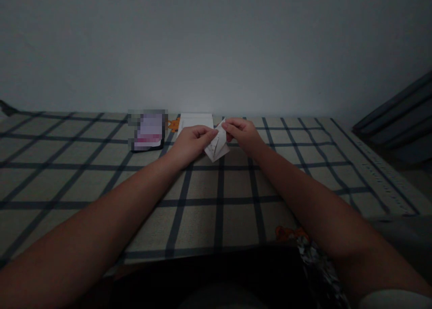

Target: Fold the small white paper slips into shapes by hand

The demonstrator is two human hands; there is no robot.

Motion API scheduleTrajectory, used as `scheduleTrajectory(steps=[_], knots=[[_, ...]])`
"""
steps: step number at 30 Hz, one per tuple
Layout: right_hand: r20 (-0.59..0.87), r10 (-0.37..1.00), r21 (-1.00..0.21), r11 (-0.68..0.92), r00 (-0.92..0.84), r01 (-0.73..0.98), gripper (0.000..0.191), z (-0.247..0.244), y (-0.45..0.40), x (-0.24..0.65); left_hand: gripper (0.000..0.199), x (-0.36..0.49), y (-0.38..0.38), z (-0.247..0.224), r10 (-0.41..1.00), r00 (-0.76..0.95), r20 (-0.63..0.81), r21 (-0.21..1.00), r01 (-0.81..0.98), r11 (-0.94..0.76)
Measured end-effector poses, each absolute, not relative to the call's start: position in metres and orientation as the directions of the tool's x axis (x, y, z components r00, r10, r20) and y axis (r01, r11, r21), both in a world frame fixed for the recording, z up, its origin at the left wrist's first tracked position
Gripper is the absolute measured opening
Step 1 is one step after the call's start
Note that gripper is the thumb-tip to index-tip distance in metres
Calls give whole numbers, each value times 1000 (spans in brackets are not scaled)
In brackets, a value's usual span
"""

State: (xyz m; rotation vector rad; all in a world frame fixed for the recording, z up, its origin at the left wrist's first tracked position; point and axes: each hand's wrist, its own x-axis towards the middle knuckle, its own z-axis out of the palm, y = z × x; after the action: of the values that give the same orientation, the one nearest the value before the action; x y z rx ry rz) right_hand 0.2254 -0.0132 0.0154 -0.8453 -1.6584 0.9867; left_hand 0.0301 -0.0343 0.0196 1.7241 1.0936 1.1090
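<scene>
A small folded piece of white paper (218, 146) is held up between my two hands over the checked tablecloth. Its lower end comes to a point, and creases show on its face. My left hand (195, 140) pinches its left side near the top, thumb toward the paper. On the other side, my right hand (240, 132) grips the upper right edge between thumb and fingers. The fingertips of both hands are close together at the paper's top.
Behind my left hand lie white sheets (196, 119). An orange figure (173, 124) is beside them, and a dark-edged device with a blurred screen (148, 131) stands further left. The checked cloth (202, 219) covers the table, which meets a pale wall (216, 47).
</scene>
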Motion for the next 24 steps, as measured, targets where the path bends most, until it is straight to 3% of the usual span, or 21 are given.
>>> scheduleTrajectory(steps=[11,24], knots=[[414,875,-873,459,-251,162,36,23,-19,226,32,30,-33,17,932,249,262,912,253,-324],[406,888,-901,428,-217,67,36,15,-12,225,34,27,-29,14,919,259,298,889,276,-366]])
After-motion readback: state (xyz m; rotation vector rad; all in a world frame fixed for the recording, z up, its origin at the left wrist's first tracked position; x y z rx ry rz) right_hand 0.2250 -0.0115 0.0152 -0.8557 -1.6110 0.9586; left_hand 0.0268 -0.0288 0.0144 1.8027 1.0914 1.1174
